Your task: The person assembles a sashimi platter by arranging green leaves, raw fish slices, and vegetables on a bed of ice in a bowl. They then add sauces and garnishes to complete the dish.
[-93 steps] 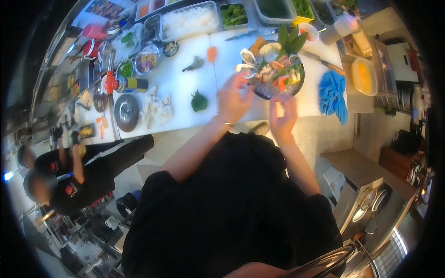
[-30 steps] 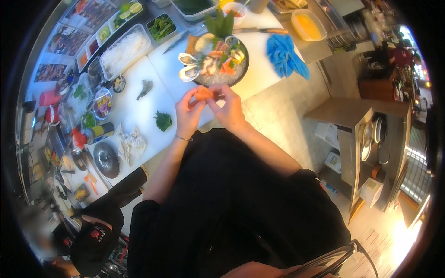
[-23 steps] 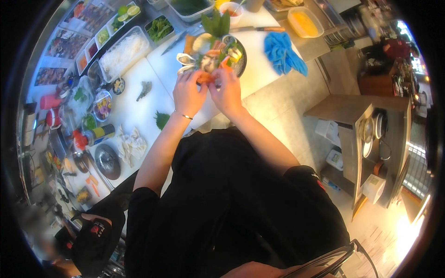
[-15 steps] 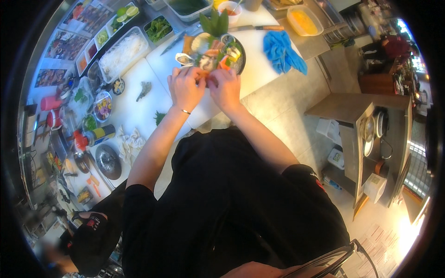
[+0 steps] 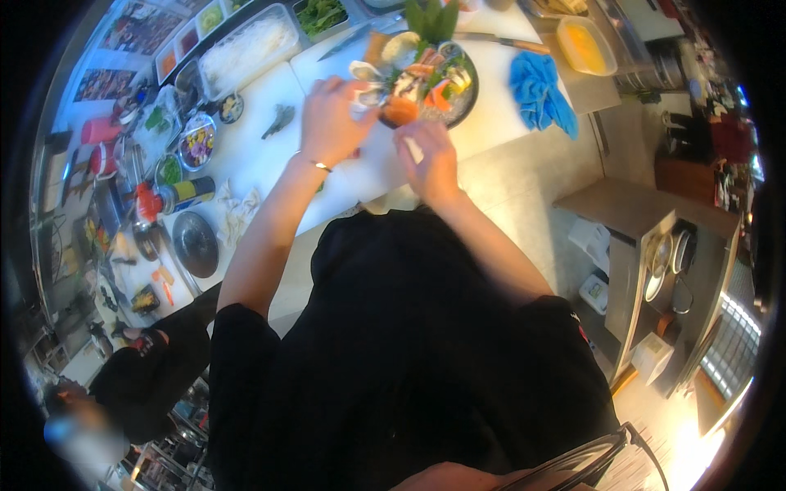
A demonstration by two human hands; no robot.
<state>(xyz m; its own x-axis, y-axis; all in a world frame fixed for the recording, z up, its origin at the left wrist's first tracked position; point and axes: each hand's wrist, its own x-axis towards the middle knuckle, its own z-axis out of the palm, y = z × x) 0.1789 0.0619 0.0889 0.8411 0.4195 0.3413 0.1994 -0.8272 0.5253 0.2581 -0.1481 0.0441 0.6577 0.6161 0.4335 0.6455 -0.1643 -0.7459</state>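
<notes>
A round dark bowl (image 5: pixel 473 94) of sliced seafood stands on the white cutting board, with green leaves (image 5: pixel 432 20) upright at its back. An orange piece of fish (image 5: pixel 401 111) lies at its near edge, an oyster shell (image 5: pixel 365 71) at its left. My left hand (image 5: pixel 334 123) is at the bowl's near left, thumb and fingers apart, beside the shell and a pale, glossy thing; whether it touches them I cannot tell. Just in front of the bowl, my right hand (image 5: pixel 427 159) is curled closed. Something pale shows at its fingers, too unclear to name.
A knife (image 5: pixel 508 41) lies behind the bowl; a blue cloth (image 5: pixel 540 94) is to its right. At the left are a tray of white shreds (image 5: pixel 250 53), a blowtorch (image 5: pixel 176 195) and a dark round lid (image 5: pixel 195 244). A co-worker (image 5: pixel 155 368) is at lower left.
My hands have moved apart from the orange piece, which now shows at the bowl's edge. The right hand has drawn back toward me. The whole view has shifted, moving the board up and right.
</notes>
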